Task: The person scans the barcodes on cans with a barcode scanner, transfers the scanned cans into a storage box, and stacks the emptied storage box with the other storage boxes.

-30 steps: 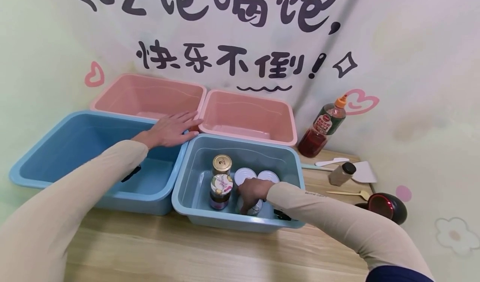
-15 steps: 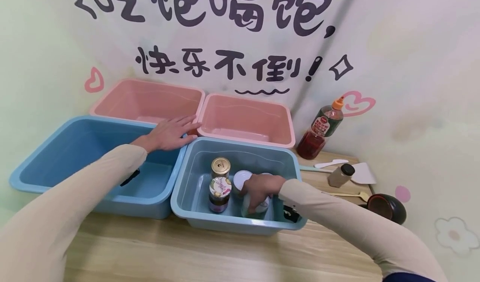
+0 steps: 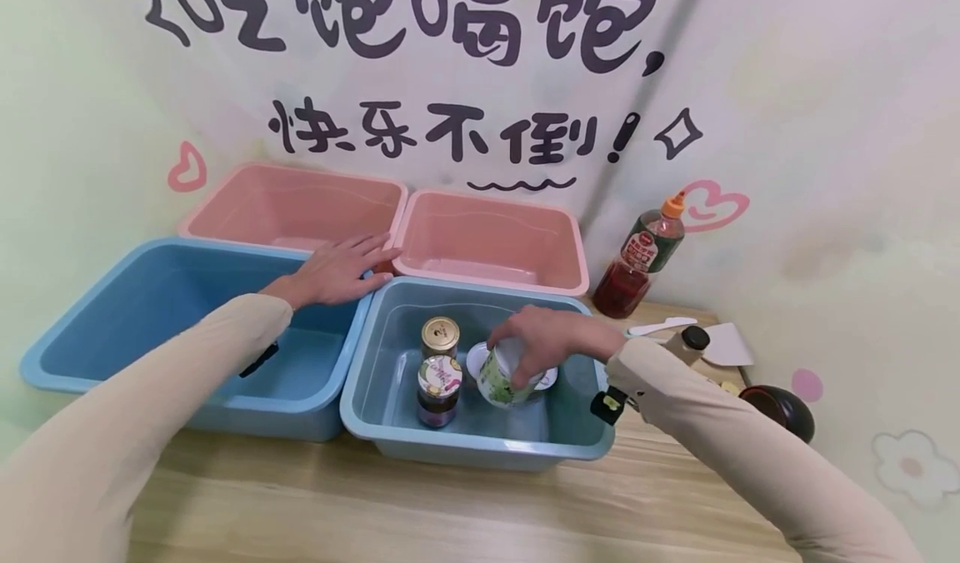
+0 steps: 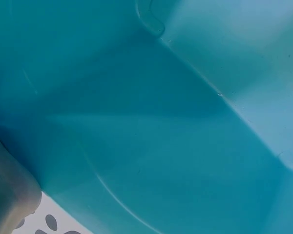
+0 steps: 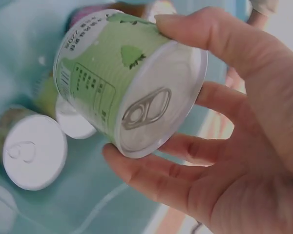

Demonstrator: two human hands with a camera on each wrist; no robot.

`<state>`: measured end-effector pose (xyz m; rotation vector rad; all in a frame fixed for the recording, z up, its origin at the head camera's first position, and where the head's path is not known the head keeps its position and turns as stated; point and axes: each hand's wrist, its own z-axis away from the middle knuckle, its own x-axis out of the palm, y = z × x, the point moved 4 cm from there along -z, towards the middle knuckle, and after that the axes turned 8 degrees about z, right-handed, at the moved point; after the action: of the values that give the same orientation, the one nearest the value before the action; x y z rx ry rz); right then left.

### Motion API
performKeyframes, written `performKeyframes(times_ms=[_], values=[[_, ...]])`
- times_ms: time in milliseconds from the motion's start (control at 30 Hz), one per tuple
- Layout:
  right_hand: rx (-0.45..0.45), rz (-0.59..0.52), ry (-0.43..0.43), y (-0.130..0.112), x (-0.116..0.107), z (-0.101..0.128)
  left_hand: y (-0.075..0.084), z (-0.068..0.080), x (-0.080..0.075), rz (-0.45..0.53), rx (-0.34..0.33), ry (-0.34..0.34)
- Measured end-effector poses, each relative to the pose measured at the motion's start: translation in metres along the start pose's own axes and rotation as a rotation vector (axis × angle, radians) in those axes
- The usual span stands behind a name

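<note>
My right hand [image 3: 551,342] grips a green-and-white pull-tab can [image 5: 112,73] by its top end, thumb on one side and fingers on the other. The can is tilted, above the floor of the right blue bin [image 3: 480,456]. Behind it, two white-lidded cans [image 5: 35,151] stand in the bin, partly covered in the head view. To the left are a gold-lidded jar [image 3: 440,336] and a jar with a patterned lid [image 3: 439,390]. My left hand [image 3: 337,270] rests with straight fingers at the rims between the bins.
Left stands a larger blue bin [image 3: 202,396]. Two pink bins [image 3: 300,176] [image 3: 491,201] line the wall. At right are a red sauce bottle [image 3: 637,259], a black-capped jar [image 3: 688,344], a white spatula [image 3: 727,346] and a dark round object [image 3: 783,413].
The right hand has raised the green-and-white can off the bin floor and tilted it, moving up and slightly right. The left hand stays in place at the bin rims.
</note>
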<state>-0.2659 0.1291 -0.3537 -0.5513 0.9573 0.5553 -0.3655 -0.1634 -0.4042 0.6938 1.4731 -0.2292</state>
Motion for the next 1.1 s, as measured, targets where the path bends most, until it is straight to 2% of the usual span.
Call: performKeyframes(times_ms=[167,533,767,1100], values=[[0.003,-0.001,0.074,0.003,-0.015,0.018,0.002,0.001,0.001,0.002,-0.003,-0.001],[0.062,-0.063,0.238,0.028,-0.027,0.067,0.005,0.0,0.006,0.008,-0.007,0.001],[0.046,-0.057,0.342,0.04,-0.029,0.101,0.003,0.0,0.005,-0.001,-0.001,0.004],[0.134,-0.064,0.402,0.058,-0.023,0.145,0.003,0.004,-0.001,0.003,-0.007,0.016]])
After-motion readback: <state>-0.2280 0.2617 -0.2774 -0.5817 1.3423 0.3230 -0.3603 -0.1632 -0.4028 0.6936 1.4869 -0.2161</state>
